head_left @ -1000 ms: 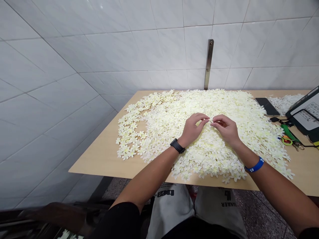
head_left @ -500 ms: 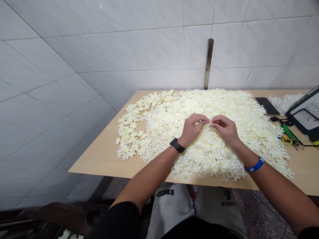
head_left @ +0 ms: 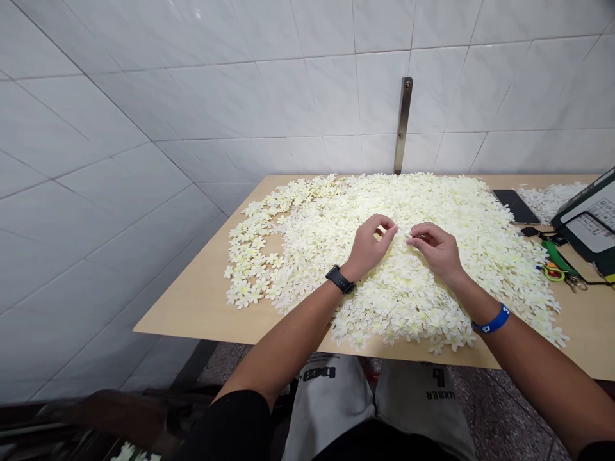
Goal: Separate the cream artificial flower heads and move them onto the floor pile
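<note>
A broad heap of small cream-white fabric flowers (head_left: pixel 432 211) covers most of the wooden table (head_left: pixel 192 307). My left hand (head_left: pixel 368 246), with a black watch at the wrist, hovers over the middle of the heap, thumb and forefinger pinched. My right hand (head_left: pixel 435 250), a blue band on its wrist, is just beside it, also pinched. Between the two sets of fingertips is a small white flower piece (head_left: pixel 402 234); which hand holds it is hard to make out.
A black phone (head_left: pixel 515 203) lies at the back right, with a pile of white pieces (head_left: pixel 548 197) behind it. A dark device with a keypad (head_left: pixel 589 221), keys and green-handled scissors (head_left: pixel 555 262) sit at the right edge. Tiled walls close the left and back.
My two hands have drawn slightly apart; the left fingertips lifted a little away from the right. The heap and the other items have not moved.
</note>
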Action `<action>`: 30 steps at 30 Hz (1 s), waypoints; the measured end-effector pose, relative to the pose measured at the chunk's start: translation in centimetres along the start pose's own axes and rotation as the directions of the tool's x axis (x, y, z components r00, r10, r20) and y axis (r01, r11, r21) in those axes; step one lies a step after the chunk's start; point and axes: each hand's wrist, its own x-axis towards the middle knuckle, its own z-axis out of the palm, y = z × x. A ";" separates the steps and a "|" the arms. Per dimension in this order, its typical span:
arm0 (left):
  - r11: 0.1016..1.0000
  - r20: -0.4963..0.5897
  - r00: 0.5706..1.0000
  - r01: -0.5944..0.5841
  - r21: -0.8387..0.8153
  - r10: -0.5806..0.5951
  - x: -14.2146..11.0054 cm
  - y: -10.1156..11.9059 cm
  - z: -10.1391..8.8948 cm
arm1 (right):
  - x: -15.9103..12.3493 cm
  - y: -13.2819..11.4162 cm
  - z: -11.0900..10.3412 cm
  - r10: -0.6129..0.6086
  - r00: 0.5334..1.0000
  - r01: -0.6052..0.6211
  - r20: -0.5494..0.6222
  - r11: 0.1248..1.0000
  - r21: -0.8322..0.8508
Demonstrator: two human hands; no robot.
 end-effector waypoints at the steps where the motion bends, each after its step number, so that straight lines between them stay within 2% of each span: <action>1: 1.000 0.003 1.000 -0.003 0.016 0.003 0.0 -0.1 0.0 | 0.0 0.0 0.0 -0.003 1.000 0.003 -0.002 1.000 -0.001; 11: 0.977 -0.064 0.994 -0.070 0.202 0.084 -0.1 0.0 -0.1 | 0.1 0.2 0.0 -0.006 0.999 0.006 -0.043 1.000 0.001; 16: 0.976 0.019 0.985 -0.171 0.138 0.170 -0.3 0.4 0.3 | 0.0 0.2 0.1 -0.021 1.000 0.021 -0.017 1.000 -0.006; 18: 0.975 0.018 0.983 -0.186 0.122 0.185 -0.4 0.5 0.4 | -0.1 0.1 0.1 -0.037 0.999 0.037 0.004 0.999 -0.006; 22: 0.977 -0.010 0.986 -0.164 0.135 0.167 -0.4 0.5 0.4 | -0.2 0.0 0.1 -0.058 0.998 0.058 0.017 0.998 -0.021; 26: 0.983 0.026 0.992 -0.127 0.135 0.124 -0.4 0.2 0.4 | -0.1 0.1 0.0 -0.057 0.998 0.057 0.007 0.998 -0.010; 30: 0.985 0.030 0.989 -0.145 0.093 0.143 -0.4 0.1 0.6 | -0.1 0.1 0.0 -0.062 0.998 0.061 0.016 0.998 0.019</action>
